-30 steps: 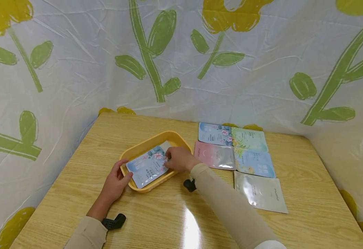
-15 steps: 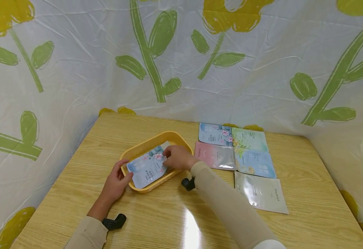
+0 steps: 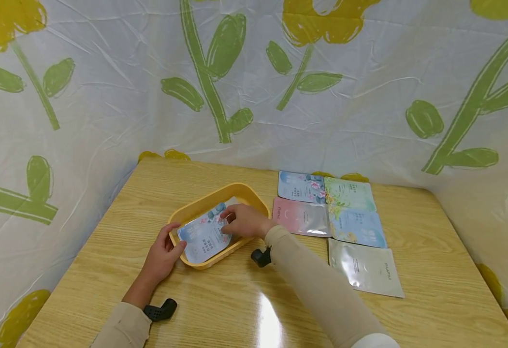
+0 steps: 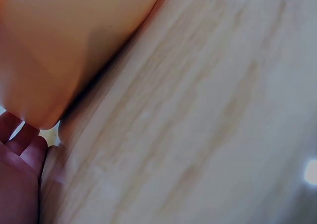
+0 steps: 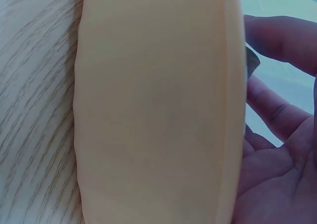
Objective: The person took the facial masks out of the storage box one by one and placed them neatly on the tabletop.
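A yellow plastic basket [image 3: 254, 195] stands on the table, with a blue floral sheet mask packet [image 3: 203, 239] lying in it over a paler one [image 3: 235, 200]. At the basket's near left end my left hand [image 3: 161, 256] holds the rim, its thumb and fingers spread round the corner. Reaching in from the right, my right hand [image 3: 247, 221] pinches the floral packet's right end. The right wrist view shows a small dark packet corner [image 5: 252, 63] between thumb and finger, beyond the basket's side wall. The left wrist view shows left fingertips [image 4: 20, 135] against the basket's end.
Right of the basket, several flat mask packets lie side by side: a blue floral one [image 3: 301, 187], a green one [image 3: 351, 193], a pink one [image 3: 301, 216], a light blue one [image 3: 358, 227] and a silvery one [image 3: 364, 268]. A flower-printed cloth [image 3: 254, 150] hangs behind the wooden table [image 3: 219, 309].
My right hand has shifted slightly left inside the basket, at the floral packet's right end. My left hand and the basket have stayed in place.
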A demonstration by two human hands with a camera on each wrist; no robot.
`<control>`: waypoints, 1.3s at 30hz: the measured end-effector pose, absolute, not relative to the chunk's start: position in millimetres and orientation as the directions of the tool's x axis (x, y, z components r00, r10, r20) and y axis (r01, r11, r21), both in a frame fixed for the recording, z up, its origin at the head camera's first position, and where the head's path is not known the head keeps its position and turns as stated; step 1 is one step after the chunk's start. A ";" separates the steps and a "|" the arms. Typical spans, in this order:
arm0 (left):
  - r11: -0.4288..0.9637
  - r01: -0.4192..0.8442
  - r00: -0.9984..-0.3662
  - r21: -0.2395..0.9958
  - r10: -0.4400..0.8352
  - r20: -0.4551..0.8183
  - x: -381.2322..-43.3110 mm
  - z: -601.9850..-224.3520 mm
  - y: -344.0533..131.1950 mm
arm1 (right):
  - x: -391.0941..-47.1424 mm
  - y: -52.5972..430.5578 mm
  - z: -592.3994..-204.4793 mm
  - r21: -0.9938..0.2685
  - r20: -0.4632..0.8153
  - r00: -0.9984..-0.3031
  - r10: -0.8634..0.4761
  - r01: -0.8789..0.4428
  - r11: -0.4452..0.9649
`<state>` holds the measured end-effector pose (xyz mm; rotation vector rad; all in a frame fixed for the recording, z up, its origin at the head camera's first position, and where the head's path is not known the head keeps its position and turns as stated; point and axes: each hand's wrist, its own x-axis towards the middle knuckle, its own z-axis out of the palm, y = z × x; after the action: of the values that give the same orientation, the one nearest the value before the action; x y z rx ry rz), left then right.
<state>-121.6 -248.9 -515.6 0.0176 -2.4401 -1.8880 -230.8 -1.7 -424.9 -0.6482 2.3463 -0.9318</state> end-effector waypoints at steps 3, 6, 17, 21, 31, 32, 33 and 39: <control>0.250 0.021 -0.999 0.968 -0.042 0.033 -121.8 -515.9 -249.1 | -230.3 -2.6 -424.3 -0.734 -0.282 -0.742 -0.608 -0.241 0.635; 0.256 0.014 -0.999 0.966 -0.046 0.026 -122.1 -515.8 -248.9 | -230.2 -3.6 -425.6 -0.736 -0.262 -0.734 -0.627 -0.268 0.621; 0.256 0.004 -0.998 0.967 -0.053 0.018 -123.0 -516.1 -248.3 | -225.0 -12.1 -429.8 -0.751 -0.249 -0.703 -0.667 -0.295 0.591; 0.249 0.010 -0.998 0.969 -0.050 0.023 -123.1 -516.6 -248.4 | -221.9 -16.0 -430.4 -0.738 -0.244 -0.700 -0.671 -0.315 0.597; 0.242 0.005 -0.999 0.970 -0.043 0.016 -122.8 -516.0 -249.0 | -216.1 -21.7 -428.1 -0.726 -0.235 -0.697 -0.677 -0.337 0.600; 0.243 0.006 -0.999 0.970 -0.042 0.016 -122.8 -515.8 -249.1 | -215.5 -21.9 -427.8 -0.724 -0.235 -0.699 -0.675 -0.337 0.601; 0.242 0.008 -0.999 0.970 -0.041 0.019 -122.7 -515.5 -249.3 | -215.0 -22.0 -427.8 -0.723 -0.233 -0.701 -0.674 -0.338 0.602; 0.239 0.018 -0.999 0.971 -0.042 0.029 -122.9 -515.8 -249.0 | -213.5 -20.1 -427.9 -0.730 -0.207 -0.721 -0.662 -0.336 0.595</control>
<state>-122.9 -249.0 -515.8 0.0235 -2.4340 -1.9077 -213.5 -20.1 -427.9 -0.7945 2.3618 -0.9449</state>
